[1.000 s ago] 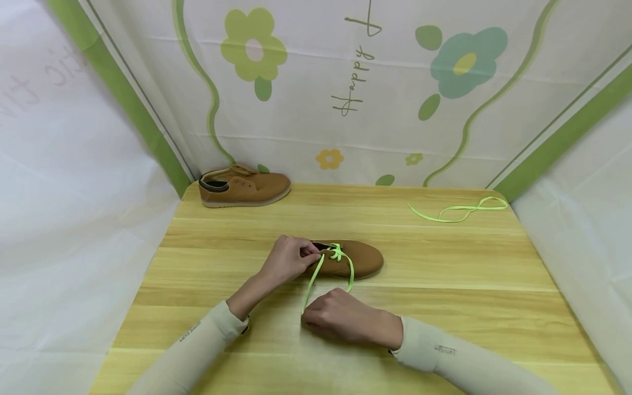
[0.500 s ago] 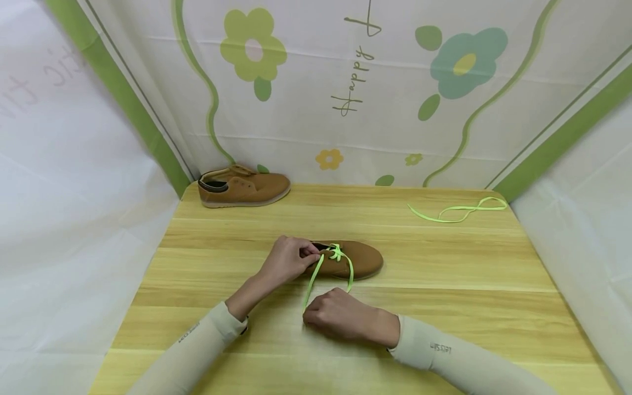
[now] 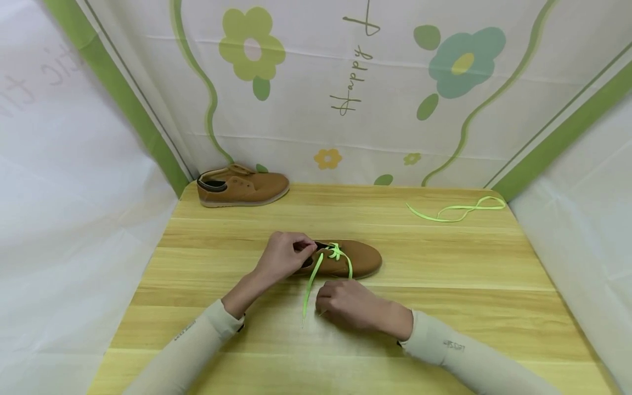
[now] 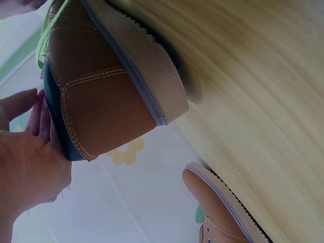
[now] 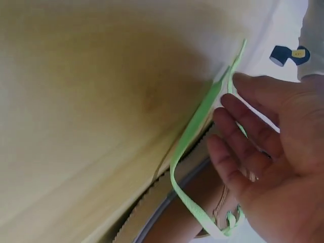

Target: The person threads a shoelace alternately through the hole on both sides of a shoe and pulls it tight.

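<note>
A brown shoe (image 3: 362, 258) lies on the wooden table, its bright green shoelace (image 3: 312, 282) threaded through the eyelets, with both ends trailing toward the person. My left hand (image 3: 285, 253) is at the shoe's opening, fingertips close together above the collar. In the left wrist view, thumb and fingers stand a little apart beside the dark collar (image 4: 58, 114). My right hand (image 3: 350, 304) is in front of the shoe, near the lace ends. In the right wrist view its fingers are loosely bent, with a gap between thumb and forefinger where a strand of lace (image 5: 230, 86) passes.
A second brown shoe (image 3: 247, 189), unlaced, stands at the table's back left corner. Another green shoelace (image 3: 456, 214) lies loose at the back right. White printed curtains (image 3: 296, 109) close in the table (image 3: 444, 263) at the back and sides.
My right hand has released one lace end, which now hangs free, and moved slightly right and toward the shoe. My left hand has shifted up and left, off the eyelet flap.
</note>
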The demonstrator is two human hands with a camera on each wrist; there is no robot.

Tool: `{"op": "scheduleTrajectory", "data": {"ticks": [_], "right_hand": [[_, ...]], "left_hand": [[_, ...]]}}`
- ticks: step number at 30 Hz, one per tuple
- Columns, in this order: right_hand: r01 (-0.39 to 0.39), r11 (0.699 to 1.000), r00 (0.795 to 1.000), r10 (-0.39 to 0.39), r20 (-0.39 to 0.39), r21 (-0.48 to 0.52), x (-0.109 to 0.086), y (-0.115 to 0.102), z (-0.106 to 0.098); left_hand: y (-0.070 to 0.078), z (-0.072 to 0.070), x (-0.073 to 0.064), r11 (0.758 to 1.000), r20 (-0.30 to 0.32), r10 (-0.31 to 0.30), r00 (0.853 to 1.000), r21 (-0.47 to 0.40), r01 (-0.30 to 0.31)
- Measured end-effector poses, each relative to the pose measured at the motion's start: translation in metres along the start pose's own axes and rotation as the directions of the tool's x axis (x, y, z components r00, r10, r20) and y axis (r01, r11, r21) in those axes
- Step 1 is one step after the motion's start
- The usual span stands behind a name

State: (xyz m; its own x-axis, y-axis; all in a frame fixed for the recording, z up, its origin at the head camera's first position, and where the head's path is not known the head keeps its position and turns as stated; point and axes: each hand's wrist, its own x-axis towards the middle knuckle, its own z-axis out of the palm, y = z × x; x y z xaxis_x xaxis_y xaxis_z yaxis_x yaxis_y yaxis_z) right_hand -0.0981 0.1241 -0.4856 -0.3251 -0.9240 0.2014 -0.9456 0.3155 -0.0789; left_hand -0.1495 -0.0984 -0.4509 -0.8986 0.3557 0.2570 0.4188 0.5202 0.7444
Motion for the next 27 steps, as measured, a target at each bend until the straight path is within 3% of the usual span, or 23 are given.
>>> {"op": "scheduleTrajectory", "data": {"ticks": [8,18,22,27], "right_hand": [[-0.054,0.996,0.997,0.058,0.053,-0.074,0.000,0.005,-0.001],[-0.182,0.983,0.979,0.184,0.090,-0.027,-0.002,0.002,0.001],[-0.229,0.972,0.971,0.225,0.082,0.045,-0.003,0.002,-0.006],[-0.296,0.932,0.955,0.290,0.060,0.210,-0.003,0.008,-0.022]], "left_hand": [[-0.004,-0.001,0.002,0.998,-0.092,0.063,0.994,0.028,-0.060],[-0.007,0.002,0.007,0.975,-0.061,0.058,0.996,0.217,-0.043],[-0.007,0.003,0.010,0.957,-0.017,0.061,0.998,0.287,-0.053],[-0.006,0.005,0.014,0.946,0.001,0.069,0.998,0.317,-0.065]]}}
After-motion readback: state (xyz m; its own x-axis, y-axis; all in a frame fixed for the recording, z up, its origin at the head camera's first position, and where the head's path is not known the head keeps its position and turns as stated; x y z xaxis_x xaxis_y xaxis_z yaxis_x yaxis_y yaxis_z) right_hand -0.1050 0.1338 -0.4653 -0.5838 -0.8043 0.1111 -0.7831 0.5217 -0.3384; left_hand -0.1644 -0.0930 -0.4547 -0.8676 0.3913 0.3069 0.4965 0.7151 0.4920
